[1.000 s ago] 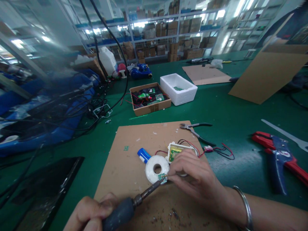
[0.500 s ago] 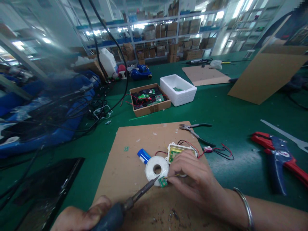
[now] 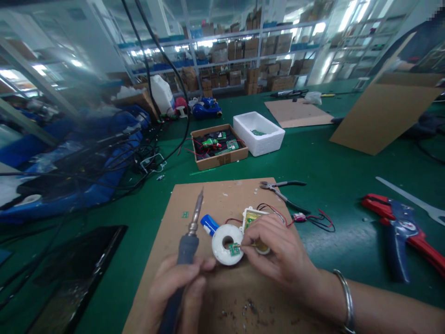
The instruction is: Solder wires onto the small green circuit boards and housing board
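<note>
The person's left hand [image 3: 175, 292] holds a soldering iron [image 3: 187, 248] with its tip pointing up. The left fingers [image 3: 194, 278] wrap around the dark handle and hide the lower part of it. The tip touches nothing.

The right hand [image 3: 278, 248] is just beside the iron, with a metal bangle [image 3: 346, 301] on its wrist. The right fingers [image 3: 252, 239] pinch a thin gold wire [image 3: 248, 246]. The wire reaches a small green board [image 3: 235, 249], which lies on a white ring [image 3: 220, 248] near the ring's hole. The fingers hide part of the ring. A round gold thing [image 3: 263, 249] sits under the right hand, and it is hard to make out.

A blue tube [image 3: 209, 225] and a white case [image 3: 251, 219] with red and black wires lie beside the ring. All of these are on a brown card [image 3: 208, 199], which is on the green bench [image 3: 330, 185].

There is one pair of pliers [image 3: 281, 192] at the card's edge. Farther up are a cardboard box [image 3: 219, 160] of boards and wires and one white foam box [image 3: 259, 137]. The boards in the cardboard box overlap, so they are hard to count.
</note>
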A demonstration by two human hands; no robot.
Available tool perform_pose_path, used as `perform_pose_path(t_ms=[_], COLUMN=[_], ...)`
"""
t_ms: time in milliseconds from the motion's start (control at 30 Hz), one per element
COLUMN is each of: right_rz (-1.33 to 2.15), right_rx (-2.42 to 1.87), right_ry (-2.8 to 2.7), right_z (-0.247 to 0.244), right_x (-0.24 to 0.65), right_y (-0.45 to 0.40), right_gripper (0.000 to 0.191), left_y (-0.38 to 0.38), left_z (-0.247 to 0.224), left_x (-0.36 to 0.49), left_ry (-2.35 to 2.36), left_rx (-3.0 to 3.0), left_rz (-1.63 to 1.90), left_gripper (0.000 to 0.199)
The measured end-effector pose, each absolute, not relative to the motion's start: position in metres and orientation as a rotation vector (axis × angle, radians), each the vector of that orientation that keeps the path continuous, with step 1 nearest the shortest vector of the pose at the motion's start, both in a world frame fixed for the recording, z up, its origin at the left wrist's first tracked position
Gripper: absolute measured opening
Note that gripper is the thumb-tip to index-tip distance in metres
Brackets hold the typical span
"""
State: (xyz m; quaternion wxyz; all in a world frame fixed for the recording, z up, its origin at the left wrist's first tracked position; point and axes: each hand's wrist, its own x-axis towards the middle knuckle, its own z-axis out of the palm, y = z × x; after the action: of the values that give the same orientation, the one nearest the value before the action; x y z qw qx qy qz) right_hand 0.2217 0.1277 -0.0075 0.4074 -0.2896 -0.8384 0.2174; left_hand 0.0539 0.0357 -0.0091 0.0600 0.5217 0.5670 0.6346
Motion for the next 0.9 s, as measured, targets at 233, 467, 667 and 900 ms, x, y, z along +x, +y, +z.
perform_pose_path(t_ms=[233,467,667,900], right_rz=[0.564,0.559,0.623,0.706], right_rx=[-0.719,-0.696,-0.685,-0.699], right_ry=[-2.116,-2.128,-2.106,-2.064], right_z=[-0.009,-0.006,-0.005,0.004], right_x=[0.222,0.222,0.223,0.228], right_y=[0.129,0.130,0.129,0.125], right_gripper=[0.011,0.012,0.011,0.010], left_y=[0.045,0.048,0.047,0.046], left_z=[-0.012,-0.018,-0.020,-0.022], left_x=[0.074,0.071,0.070,0.069], left_ry=[1.652,1.693,1.683,1.660], left_rx=[1.715,1.819,1.942,1.995], left_rz=[1.747,1.750,1.647,1.657], left_gripper=[0.017,0.019,0.021,0.026])
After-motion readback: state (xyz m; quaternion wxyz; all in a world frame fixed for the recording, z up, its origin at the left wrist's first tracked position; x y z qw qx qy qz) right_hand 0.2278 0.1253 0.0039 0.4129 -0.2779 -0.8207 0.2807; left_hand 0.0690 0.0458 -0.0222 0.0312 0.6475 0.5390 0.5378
